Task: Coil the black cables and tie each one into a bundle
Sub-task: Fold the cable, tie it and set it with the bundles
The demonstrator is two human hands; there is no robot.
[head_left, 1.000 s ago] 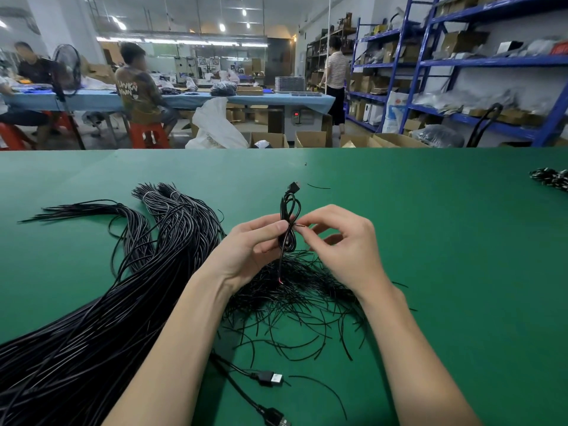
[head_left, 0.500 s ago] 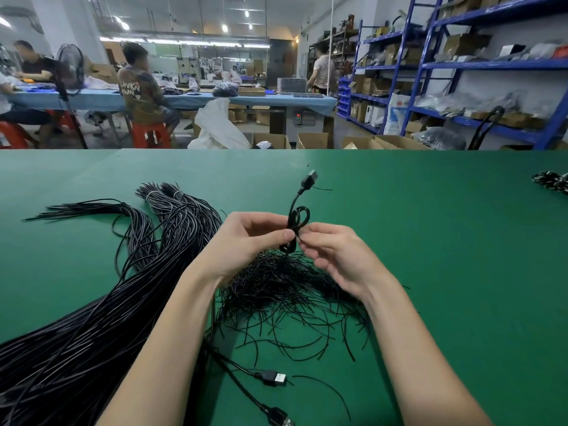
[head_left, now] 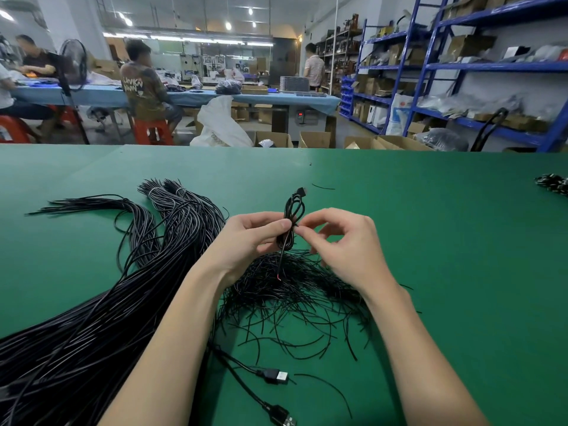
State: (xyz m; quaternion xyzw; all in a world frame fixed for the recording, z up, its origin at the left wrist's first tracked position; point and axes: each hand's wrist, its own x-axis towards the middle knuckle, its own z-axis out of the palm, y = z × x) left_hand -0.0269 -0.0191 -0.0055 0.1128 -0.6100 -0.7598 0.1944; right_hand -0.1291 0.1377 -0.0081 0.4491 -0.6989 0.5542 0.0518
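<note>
On the green worktop [head_left: 445,241], far left, one big heap of long black cables [head_left: 92,318] fans out, too many strands to count. Two USB plugs [head_left: 276,376] lie near the bottom edge. The left hand [head_left: 246,241] has its fingers curled round one coiled cable [head_left: 292,219], held upright above the worktop, its connector end at the top. Beneath both hands sits one pile of short black ties [head_left: 292,290]. The right hand [head_left: 341,244], just beside the coil, pinches thumb and forefinger at its middle, other fingers loosely spread. One small bundle [head_left: 553,184] lies far right.
</note>
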